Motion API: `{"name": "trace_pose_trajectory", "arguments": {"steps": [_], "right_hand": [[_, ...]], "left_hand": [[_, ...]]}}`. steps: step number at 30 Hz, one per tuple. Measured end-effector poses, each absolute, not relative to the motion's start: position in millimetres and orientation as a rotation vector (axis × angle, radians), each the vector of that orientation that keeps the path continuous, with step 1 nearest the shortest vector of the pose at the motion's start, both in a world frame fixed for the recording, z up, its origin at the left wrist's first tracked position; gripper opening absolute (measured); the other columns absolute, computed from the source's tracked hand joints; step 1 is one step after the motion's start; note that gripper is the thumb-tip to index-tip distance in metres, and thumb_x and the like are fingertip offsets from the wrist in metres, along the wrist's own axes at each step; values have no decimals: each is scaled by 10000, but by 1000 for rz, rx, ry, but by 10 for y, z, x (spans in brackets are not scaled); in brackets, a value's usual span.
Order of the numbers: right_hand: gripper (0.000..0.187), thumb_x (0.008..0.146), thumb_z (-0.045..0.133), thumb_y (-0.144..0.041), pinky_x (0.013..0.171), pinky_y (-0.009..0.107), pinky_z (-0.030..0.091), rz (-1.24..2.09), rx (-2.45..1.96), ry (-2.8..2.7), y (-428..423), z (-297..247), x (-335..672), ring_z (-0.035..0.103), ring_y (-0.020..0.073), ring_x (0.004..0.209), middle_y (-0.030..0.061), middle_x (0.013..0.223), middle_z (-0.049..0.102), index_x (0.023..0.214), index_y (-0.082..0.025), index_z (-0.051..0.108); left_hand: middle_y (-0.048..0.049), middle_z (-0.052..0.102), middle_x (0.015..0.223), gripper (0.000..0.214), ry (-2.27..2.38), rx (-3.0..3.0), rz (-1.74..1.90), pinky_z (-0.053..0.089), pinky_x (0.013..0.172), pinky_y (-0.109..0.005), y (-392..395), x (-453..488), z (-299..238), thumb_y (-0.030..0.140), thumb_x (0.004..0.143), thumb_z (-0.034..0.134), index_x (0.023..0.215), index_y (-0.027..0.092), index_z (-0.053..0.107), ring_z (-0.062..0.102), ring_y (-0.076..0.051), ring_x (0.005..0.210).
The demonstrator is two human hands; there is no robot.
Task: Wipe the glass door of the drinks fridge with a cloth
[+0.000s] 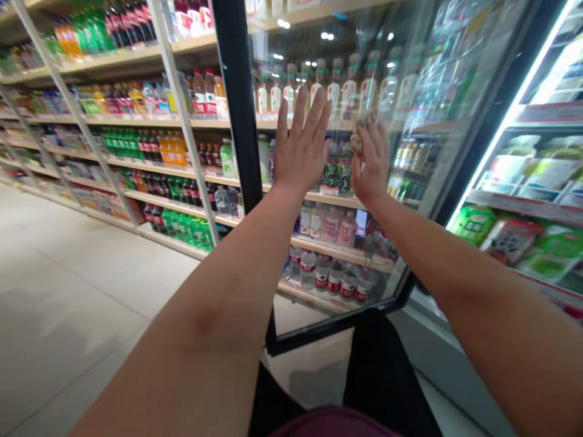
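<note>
A black-framed glass cooler door (410, 152) stands swung open in front of me. My left hand (300, 149) rests flat against its glass, fingers stretched up and apart. Just to its right, my right hand (371, 161) is closed on a small crumpled pale cloth or paper wad (359, 130), pressed against the same glass. Rows of drink bottles (328, 88) show through the pane.
Long shelves of bottled drinks (136, 145) run down the left side above a pale tiled floor (68, 291). At right, the lit open cooler (523, 200) holds packaged food on shelves. The door's black bottom frame (337, 325) hangs near my legs.
</note>
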State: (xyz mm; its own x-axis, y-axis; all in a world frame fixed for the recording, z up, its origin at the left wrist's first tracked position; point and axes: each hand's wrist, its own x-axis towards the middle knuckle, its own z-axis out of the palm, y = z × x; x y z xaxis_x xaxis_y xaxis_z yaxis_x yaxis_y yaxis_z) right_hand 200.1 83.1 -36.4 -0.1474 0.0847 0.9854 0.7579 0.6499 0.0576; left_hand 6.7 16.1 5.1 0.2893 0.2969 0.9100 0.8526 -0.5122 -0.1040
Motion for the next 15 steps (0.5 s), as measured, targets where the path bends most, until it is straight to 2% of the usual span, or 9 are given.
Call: {"name": "trace_pose_trajectory", "arguments": {"steps": [3, 6, 10, 12, 15], "right_hand": [[519, 1004, 304, -347, 1246, 618, 111, -646, -714, -1695, 750, -495, 2058, 139, 258, 1545, 57, 1586, 361, 1506, -229, 364], [504, 1020, 293, -357, 1260, 590, 110, -644, -752, -1703, 787, -261, 2086, 145, 222, 1541, 34, 1586, 369, 1501, -218, 355], [479, 1033, 256, -315, 1292, 437, 98, -658, -876, -1571, 940, 219, 2047, 153, 143, 1523, -5, 1602, 341, 1487, -201, 356], [504, 1006, 241, -248, 1291, 420, 113, -664, -875, -1512, 976, 249, 2006, 171, 166, 1525, 10, 1596, 339, 1485, -161, 371], [553, 940, 293, -174, 1280, 501, 130, -678, -812, -1556, 897, -15, 1954, 164, 226, 1535, 50, 1589, 353, 1482, -123, 390]], "left_hand": [[272, 122, 1610, 976, -998, -1978, -1236, -241, 1245, -354, 178, 62, 47, 522, 763, 504, 1594, 361, 18, -298, -105, 1479], [252, 129, 1617, 928, -992, -1971, -1229, -253, 1243, -375, 186, 52, 52, 523, 808, 507, 1593, 369, 36, -281, -112, 1487], [219, 74, 1640, 740, -1038, -1952, -1204, -234, 1249, -406, 170, 43, 68, 425, 925, 403, 1590, 343, 91, -213, -99, 1510], [171, 32, 1660, 678, -1080, -1944, -1171, -213, 1254, -455, 148, 48, 71, 363, 960, 356, 1591, 281, 121, -165, -125, 1525], [141, 31, 1669, 650, -1028, -1949, -1170, -188, 1254, -527, 141, 59, 64, 365, 990, 340, 1590, 265, 111, -141, -148, 1531]]}}
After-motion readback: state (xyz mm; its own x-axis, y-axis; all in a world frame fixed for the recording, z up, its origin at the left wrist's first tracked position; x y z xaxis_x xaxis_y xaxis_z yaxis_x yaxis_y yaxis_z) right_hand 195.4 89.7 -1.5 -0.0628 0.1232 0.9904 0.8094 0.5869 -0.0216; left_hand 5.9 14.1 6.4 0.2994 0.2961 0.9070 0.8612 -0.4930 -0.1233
